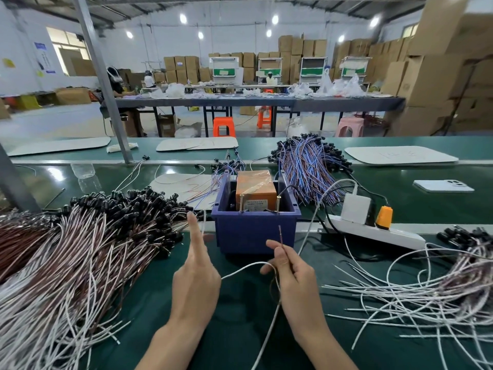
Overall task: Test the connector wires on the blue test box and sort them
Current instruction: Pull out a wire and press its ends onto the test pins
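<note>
1. Head view: your right hand [296,276] pinches a wire [280,236] between thumb and forefinger. Its brown end stands upright just in front of the box [256,231] (the tip shows against the front wall, and I cannot tell whether it touches).
2. A white strand [245,268] arcs from your right fingers across to your left hand [196,279]. Another white length drops from the right hand toward you over the green counter [240,329].
3. Your left hand has its index finger straight and pointing up, with the tip about level with the box's rim and just left of it. The other fingers are curled out of sight. A thin white end rises beside that finger, but the grip is hidden, so I cannot tell whether this hand holds anything.
4. The box is blue and open-topped, and it sits mid-counter just beyond your hands. Inside is an orange unit [256,186] wrapped in clear tape, with two brass pins [241,202] upright at its near edge, one on each side.
5. The left pile [80,249] is brown and white wires with black connectors, and it reaches from the left edge to just beside the box.
6. The right pile [426,284] is mostly white strands fanned toward you, with black connectors at the far right.
7. The far pile [306,161] is blue and brown wires, lying behind the box and to its right.
8. A power strip [373,233] lies right of the box and carries a white adapter [356,208] and an orange plug [384,213]. A phone [442,185] lies beyond it, camera side up.
</note>
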